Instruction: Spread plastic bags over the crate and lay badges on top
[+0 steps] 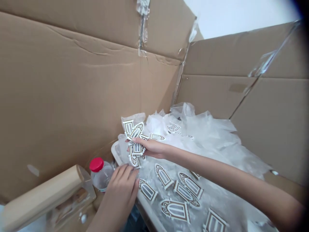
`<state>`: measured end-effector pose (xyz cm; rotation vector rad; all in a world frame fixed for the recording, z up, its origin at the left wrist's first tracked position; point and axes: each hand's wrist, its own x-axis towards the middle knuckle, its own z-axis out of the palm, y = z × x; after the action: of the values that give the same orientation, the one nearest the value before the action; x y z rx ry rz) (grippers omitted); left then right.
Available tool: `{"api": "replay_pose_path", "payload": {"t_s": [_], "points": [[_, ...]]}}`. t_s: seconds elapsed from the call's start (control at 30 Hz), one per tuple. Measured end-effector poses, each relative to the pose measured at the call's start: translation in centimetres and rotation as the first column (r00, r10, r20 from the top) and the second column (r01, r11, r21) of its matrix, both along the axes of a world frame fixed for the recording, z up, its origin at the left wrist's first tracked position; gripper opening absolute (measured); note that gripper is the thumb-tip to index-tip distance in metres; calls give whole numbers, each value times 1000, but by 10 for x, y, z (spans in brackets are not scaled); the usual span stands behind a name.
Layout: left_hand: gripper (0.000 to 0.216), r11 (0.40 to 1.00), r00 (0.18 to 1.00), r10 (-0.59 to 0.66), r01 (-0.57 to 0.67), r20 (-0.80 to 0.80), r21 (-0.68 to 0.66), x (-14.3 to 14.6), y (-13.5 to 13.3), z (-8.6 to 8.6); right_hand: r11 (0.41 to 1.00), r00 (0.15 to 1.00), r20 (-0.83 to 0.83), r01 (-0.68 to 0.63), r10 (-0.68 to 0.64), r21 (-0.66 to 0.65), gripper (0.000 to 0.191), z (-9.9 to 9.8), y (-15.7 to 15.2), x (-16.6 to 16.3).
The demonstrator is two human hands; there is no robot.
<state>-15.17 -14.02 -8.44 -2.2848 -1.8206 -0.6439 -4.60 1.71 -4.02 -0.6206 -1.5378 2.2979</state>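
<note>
Several white-and-brown arched window-shaped pieces (137, 149) are in my right hand (154, 147), its thumb pressed on them. They overlap in a loose bunch above the tray's left end, beside a small clear plastic bag (138, 116). My left hand (124, 178) is at the rim of the white tray (151, 211), just below that bunch. Its fingers are bent and close together; whatever they grip is hidden. More window-shaped pieces (175, 210) lie spread on clear plastic in the tray, near both hands.
Crumpled clear plastic bags (205, 138) pile up at the back and right of the tray. A clear bottle with a red cap (96, 164) and a pale roll (43, 198) are to the left. Tall cardboard walls (72, 83) enclose the back and right.
</note>
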Motion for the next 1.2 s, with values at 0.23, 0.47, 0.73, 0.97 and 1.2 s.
{"api": "replay_pose_path", "payload": {"t_s": [0.23, 0.47, 0.73, 0.97, 1.2], "points": [[25, 998, 996, 51, -48, -77, 42, 1, 17, 5, 959, 976, 111, 154, -185, 238, 31, 24, -5, 39], [43, 993, 997, 46, -52, -57, -107, -13, 49, -3, 884, 885, 125, 460, -448, -87, 21, 10, -34, 53], [37, 937, 988, 106, -137, -112, -323, -8, 48, 21, 840, 822, 246, 423, -513, 340, 33, -13, -42, 66], [32, 879, 961, 174, -251, -217, -405, 2, 40, 34, 717, 881, 200, 198, -429, 668, 31, 6, -38, 74], [33, 920, 931, 325, -352, -166, -174, -1, 56, 34, 787, 936, 299, -42, -184, 616, 32, 29, 3, 58]]}}
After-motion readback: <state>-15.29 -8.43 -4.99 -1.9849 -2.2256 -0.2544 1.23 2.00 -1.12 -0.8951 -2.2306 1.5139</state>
